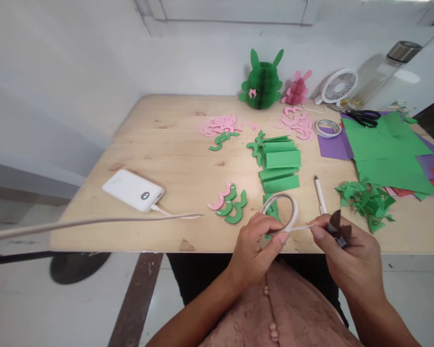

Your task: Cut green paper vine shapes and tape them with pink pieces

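Note:
Near the table's front edge, my left hand [262, 241] grips a roll of white tape [292, 212] by its lower rim. A short strip of tape [300, 228] is pulled out to the right. My right hand [350, 255] pinches the free end of that strip between thumb and forefinger. A small dark object with pointed ends [337, 226] is also held in the right hand; its kind is unclear. Behind the roll lie folded green paper strips [282, 159]. To its left rest curved green paper pieces [237, 207] and a pink one [220, 197].
A white power bank [133, 189] with a cable lies left. A green paper rabbit [264, 86], a pink one [296, 89], a fan [339, 86] and a bottle [379, 77] stand behind. Scissors [363, 118] rest on paper sheets [386, 140]; a pen [320, 193] and green scraps [367, 200] lie right.

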Tool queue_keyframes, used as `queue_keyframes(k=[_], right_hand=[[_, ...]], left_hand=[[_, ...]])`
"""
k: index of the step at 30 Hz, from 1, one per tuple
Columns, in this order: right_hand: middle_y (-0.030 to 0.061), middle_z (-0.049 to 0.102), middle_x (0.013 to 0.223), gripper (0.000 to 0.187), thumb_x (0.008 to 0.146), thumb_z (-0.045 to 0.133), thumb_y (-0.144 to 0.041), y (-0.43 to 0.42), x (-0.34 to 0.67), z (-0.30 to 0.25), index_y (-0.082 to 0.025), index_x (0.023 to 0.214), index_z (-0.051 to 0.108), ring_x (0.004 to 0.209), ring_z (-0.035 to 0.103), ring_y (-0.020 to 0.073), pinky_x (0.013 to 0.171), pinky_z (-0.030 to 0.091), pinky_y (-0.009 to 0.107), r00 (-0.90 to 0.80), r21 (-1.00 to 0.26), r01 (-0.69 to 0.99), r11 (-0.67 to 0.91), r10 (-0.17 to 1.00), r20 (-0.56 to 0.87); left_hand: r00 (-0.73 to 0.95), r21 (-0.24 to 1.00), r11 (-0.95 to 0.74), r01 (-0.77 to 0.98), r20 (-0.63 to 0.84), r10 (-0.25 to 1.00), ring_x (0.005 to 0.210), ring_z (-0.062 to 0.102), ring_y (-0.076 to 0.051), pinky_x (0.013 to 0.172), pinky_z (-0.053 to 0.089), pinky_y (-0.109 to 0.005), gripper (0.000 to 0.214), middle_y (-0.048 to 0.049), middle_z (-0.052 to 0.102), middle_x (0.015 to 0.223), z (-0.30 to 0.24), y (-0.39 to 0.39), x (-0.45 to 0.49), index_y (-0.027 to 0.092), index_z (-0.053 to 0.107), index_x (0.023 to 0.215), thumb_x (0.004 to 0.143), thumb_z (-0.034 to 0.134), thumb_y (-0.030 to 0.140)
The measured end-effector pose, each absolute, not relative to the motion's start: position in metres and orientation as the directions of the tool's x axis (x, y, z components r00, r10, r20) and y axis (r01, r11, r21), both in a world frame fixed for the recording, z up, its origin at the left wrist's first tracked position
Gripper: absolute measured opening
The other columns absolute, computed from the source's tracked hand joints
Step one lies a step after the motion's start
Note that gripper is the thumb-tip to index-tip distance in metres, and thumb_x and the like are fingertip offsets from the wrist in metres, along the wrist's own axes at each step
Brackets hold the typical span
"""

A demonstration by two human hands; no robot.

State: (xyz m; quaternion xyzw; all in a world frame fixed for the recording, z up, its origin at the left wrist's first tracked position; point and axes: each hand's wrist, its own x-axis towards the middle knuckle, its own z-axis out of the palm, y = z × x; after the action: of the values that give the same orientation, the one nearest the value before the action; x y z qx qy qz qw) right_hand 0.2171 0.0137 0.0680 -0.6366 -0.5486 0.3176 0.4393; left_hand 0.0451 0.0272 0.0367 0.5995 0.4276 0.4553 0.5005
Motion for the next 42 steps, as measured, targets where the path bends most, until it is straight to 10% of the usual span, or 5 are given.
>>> queue_keyframes(k=[8,17,26,32,42], right_hand=[[-0.0012,0.059,0.064,0.015,0.077,0.072,-0.036,0.019,0.219,0.059,-0.021,0.075,0.068,0.055,0.048,0.011,0.049,0.039,0.022,0.219,-0.949,0.311,-0.047,0.975,0.024],[-0.0027,0.056,0.06,0.015,0.078,0.07,-0.037,0.02,0.219,0.06,-0.022,0.079,0.069,0.05,0.043,0.0102,0.046,0.034,0.023,0.229,-0.937,0.342,-0.07,0.973,0.011],[-0.0035,0.057,0.06,0.011,0.08,0.067,-0.034,0.024,0.215,0.069,-0.024,0.078,0.07,0.052,0.046,0.0097,0.047,0.037,0.021,0.175,-0.876,0.483,0.009,0.979,0.107],[-0.0039,0.058,0.06,0.011,0.082,0.066,-0.032,0.024,0.214,0.068,-0.023,0.076,0.07,0.052,0.049,0.0096,0.047,0.038,0.02,0.151,-0.865,0.5,0.042,0.979,0.136],[-0.0043,0.059,0.06,0.008,0.082,0.066,-0.028,0.026,0.213,0.071,-0.023,0.077,0.07,0.051,0.05,0.0088,0.047,0.04,0.018,0.101,-0.84,0.531,0.115,0.975,0.197]], left_hand=[[0.153,0.994,-0.082,0.068,0.071,0.986,0.078,0.058,-0.02,0.077,0.046,-0.033,0.014,-0.006,0.067,0.079,0.041,0.025,0.048,0.018,0.066,0.079,0.083,0.059,0.03],[0.139,0.991,-0.066,0.12,0.049,0.989,0.072,0.058,-0.017,0.113,0.02,-0.049,0.008,0.0012,0.066,0.07,0.043,0.024,0.049,0.021,0.064,0.078,0.082,0.059,0.026],[0.115,0.995,-0.056,0.086,0.046,0.992,0.064,0.055,-0.015,0.104,0.035,-0.043,0.009,0.0035,0.06,0.06,0.042,0.025,0.051,0.021,0.062,0.073,0.081,0.059,0.023],[0.048,0.999,0.012,0.052,-0.014,0.999,0.07,0.059,-0.015,0.069,0.05,-0.028,0.016,-0.003,0.067,0.084,0.038,0.023,0.053,0.019,0.067,0.094,0.08,0.06,0.024],[0.061,0.997,-0.041,0.067,0.037,0.997,0.091,0.063,-0.019,0.083,0.05,-0.031,0.018,-0.0048,0.071,0.091,0.042,0.025,0.051,0.021,0.072,0.092,0.08,0.059,0.017]])
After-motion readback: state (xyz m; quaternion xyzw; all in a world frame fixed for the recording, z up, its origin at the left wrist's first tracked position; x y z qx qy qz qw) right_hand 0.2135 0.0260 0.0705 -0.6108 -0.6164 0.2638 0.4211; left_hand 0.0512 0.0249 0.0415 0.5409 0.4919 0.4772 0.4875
